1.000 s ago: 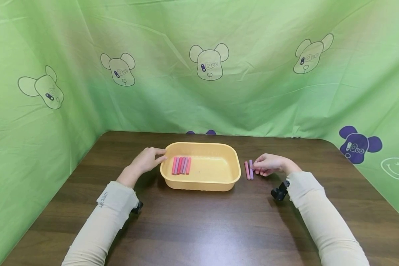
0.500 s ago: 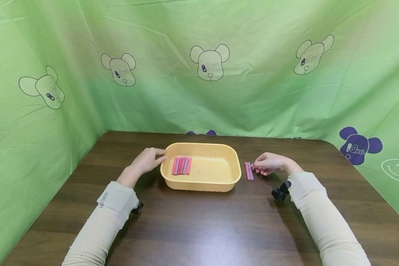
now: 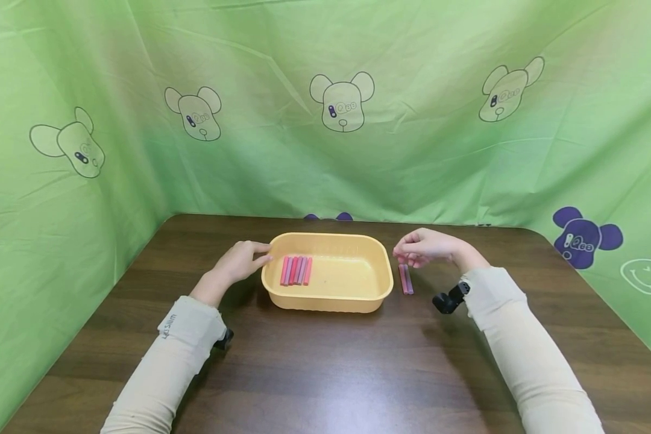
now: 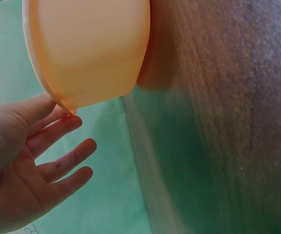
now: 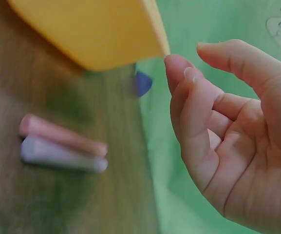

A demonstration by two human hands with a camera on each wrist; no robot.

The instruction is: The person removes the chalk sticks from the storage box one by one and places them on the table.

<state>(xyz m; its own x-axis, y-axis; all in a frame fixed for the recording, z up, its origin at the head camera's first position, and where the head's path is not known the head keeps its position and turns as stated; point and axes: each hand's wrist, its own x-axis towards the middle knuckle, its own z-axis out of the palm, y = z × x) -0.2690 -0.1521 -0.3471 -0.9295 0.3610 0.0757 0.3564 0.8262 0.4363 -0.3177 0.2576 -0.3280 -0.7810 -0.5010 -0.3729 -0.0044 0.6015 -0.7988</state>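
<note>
In the head view my left hand [image 3: 239, 263] holds the left rim of a yellow plastic basin [image 3: 325, 304]. The left wrist view shows thumb and forefinger at the rim of the basin [image 4: 89, 53], the other fingers spread loosely. Several pink, red and purple chalk sticks [image 3: 296, 271] lie side by side inside, toward the left. Outside the right end, one pink and one purple chalk stick [image 3: 406, 279] lie together on the table. My right hand [image 3: 424, 247] hovers beyond them, near the right rim, fingers loosely bent and nothing between thumb and fingertips [image 5: 177, 68].
The dark wooden table [image 3: 325, 367] carries the basin near its far edge. A green cloth [image 3: 412, 169] with printed bear heads hangs behind and at both sides. A black wrist camera [image 3: 451, 298] sits under the right cuff.
The purple chalk stick was slid against the pink one beside the basin. My right hand then left it and moved up and left toward the rim. The left hand stayed still.
</note>
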